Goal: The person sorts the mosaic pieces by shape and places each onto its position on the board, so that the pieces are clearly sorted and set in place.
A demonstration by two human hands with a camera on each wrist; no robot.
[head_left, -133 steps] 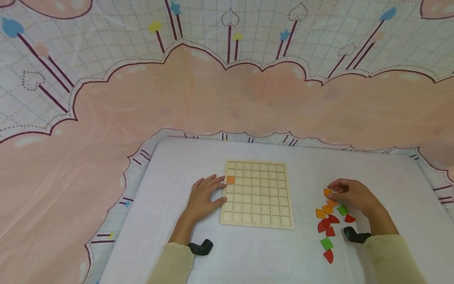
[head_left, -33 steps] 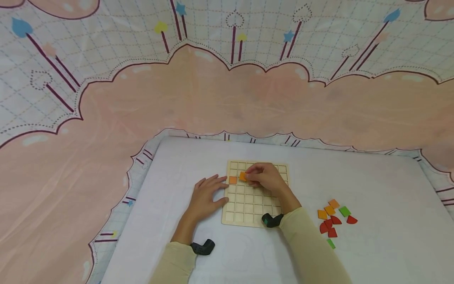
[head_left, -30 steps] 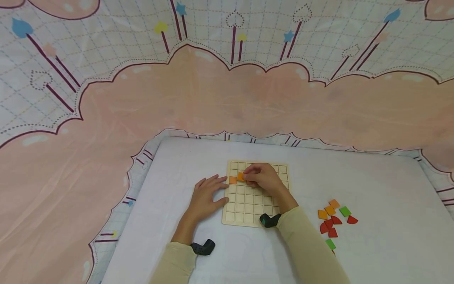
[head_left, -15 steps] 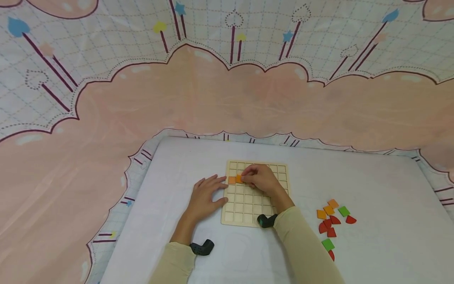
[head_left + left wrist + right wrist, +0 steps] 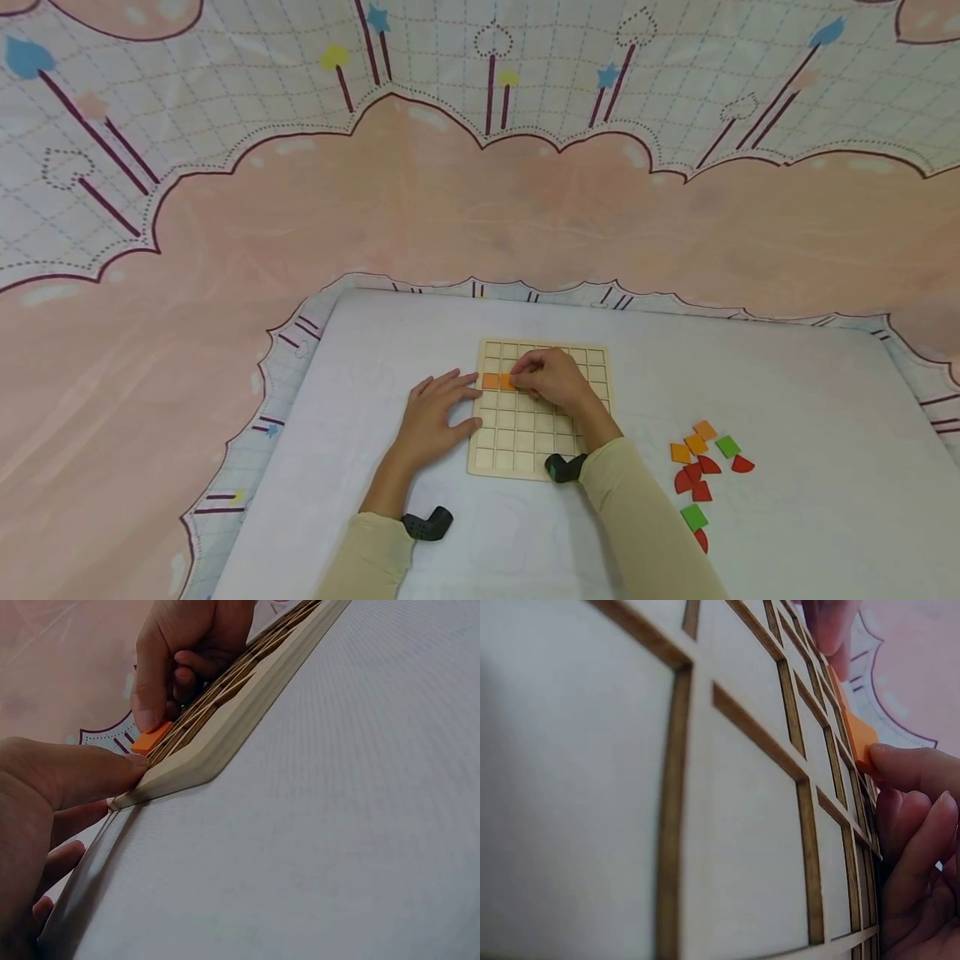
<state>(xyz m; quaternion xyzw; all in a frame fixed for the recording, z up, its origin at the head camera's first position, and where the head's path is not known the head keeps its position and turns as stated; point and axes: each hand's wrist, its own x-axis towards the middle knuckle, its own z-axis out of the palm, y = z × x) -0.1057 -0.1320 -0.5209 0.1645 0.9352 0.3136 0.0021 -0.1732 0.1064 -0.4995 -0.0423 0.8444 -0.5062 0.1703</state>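
A pale wooden board with a raised grid of square cells lies flat on the white table. My left hand rests against its left edge, fingers spread, with the thumb at the rim in the left wrist view. One orange square tile sits in the leftmost cell of the third row from the far side. Right beside it, in the second cell, my right hand pinches another orange square tile by its right side. In the right wrist view this tile stands slightly proud of the grid under the thumb.
Right of the board lies a loose group of flat pieces: orange squares, green squares and red pieces, some with rounded edges. A black wrist device sits at my left cuff, another at my right, over the board.
My right hand first picked an orange tile from the group at right and carried it left to the board. Lately the tile has come down into line beside the first one. My left hand stays put.
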